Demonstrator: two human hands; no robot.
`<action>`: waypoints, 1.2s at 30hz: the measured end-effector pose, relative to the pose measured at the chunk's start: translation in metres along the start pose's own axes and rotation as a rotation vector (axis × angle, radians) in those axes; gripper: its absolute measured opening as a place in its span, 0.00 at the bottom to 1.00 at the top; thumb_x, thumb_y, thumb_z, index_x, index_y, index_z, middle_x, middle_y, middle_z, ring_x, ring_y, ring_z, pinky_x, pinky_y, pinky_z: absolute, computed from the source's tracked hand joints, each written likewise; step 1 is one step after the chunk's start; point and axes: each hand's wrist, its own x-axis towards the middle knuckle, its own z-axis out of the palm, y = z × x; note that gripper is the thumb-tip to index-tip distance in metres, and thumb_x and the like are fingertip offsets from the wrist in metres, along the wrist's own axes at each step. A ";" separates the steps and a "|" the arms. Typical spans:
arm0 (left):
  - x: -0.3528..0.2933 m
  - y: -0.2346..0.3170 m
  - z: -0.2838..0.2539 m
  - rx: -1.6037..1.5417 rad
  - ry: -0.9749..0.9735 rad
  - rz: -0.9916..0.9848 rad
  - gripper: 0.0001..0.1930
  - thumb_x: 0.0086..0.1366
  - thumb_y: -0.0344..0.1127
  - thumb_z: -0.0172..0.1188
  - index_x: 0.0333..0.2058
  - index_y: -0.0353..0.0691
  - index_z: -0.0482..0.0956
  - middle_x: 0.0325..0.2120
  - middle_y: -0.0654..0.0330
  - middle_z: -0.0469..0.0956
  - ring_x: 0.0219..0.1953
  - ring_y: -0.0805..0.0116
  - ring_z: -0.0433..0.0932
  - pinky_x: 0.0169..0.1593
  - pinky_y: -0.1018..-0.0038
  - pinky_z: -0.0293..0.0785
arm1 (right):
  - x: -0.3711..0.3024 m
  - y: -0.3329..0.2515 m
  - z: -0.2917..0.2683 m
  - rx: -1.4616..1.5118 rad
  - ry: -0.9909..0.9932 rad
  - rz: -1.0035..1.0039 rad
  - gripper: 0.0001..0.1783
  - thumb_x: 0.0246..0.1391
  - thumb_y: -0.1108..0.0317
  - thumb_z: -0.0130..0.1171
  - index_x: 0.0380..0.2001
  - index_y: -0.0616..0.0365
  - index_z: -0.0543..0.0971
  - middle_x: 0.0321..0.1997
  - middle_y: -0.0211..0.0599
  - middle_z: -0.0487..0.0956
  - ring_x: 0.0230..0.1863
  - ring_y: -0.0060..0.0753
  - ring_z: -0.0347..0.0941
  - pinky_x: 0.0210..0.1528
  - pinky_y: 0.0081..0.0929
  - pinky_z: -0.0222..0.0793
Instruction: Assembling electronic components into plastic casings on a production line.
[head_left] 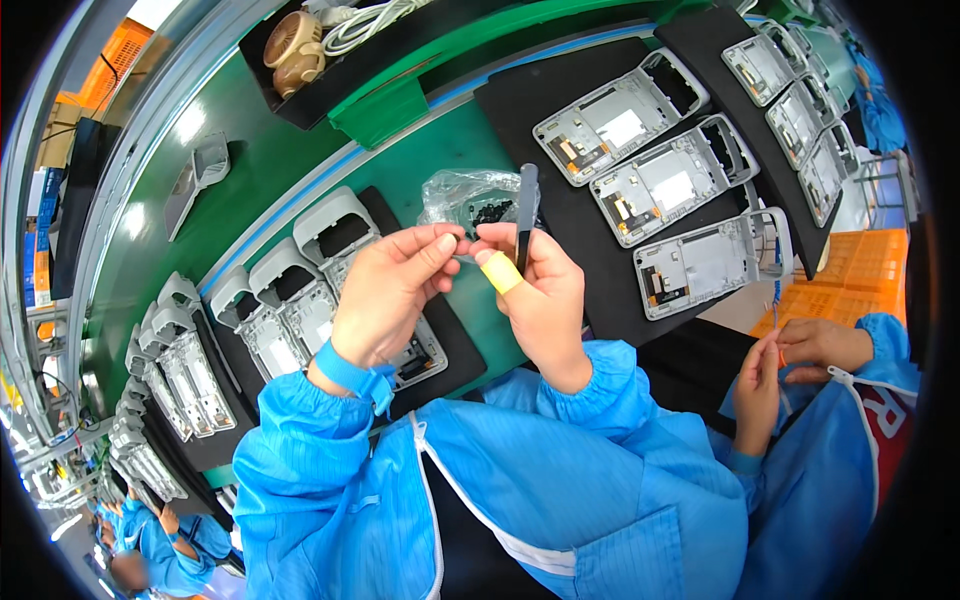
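Note:
In front of my chest both hands meet, fingertips nearly touching. My left hand (385, 290), with a blue band at the wrist, pinches a tiny dark part (460, 238) between thumb and forefinger; its kind is too small to make out. A yellow cover (501, 272) wraps the thumb of my right hand (548, 305). Upright in that hand stands a slim dark tool (527, 195), its lower end among the fingers. The right thumb and forefinger also close near the tiny part. Just beyond lies a clear plastic bag (455, 192) with small black pieces (492, 212).
Grey device housings (690, 265) lie on black mats at right, with more housings (285, 300) at left. A black bin (330, 95) holding a cable and a small brown fan stands at the far side. A co-worker's hands (785, 365) work at right, near orange crates (850, 275).

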 end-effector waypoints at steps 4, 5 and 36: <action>-0.020 -0.009 0.003 -0.028 0.093 0.074 0.12 0.62 0.31 0.54 0.42 0.31 0.74 0.34 0.60 0.77 0.33 0.77 0.73 0.40 0.81 0.72 | 0.002 0.006 0.006 -0.231 -0.011 -0.040 0.08 0.50 0.76 0.56 0.36 0.65 0.77 0.34 0.33 0.78 0.35 0.17 0.72 0.36 0.15 0.67; -0.021 -0.011 0.002 -0.031 0.097 0.078 0.12 0.62 0.31 0.54 0.42 0.31 0.74 0.34 0.60 0.77 0.33 0.77 0.73 0.40 0.81 0.72 | 0.002 0.008 0.007 -0.233 -0.017 -0.040 0.08 0.50 0.76 0.56 0.36 0.65 0.77 0.34 0.33 0.78 0.35 0.17 0.72 0.36 0.15 0.67; -0.050 -0.035 -0.024 0.101 0.309 0.415 0.14 0.58 0.24 0.57 0.44 0.28 0.72 0.33 0.57 0.77 0.34 0.72 0.76 0.40 0.80 0.73 | -0.010 0.025 0.028 -0.177 -0.159 0.233 0.08 0.50 0.72 0.57 0.35 0.62 0.79 0.19 0.23 0.72 0.16 0.09 0.58 0.17 0.12 0.49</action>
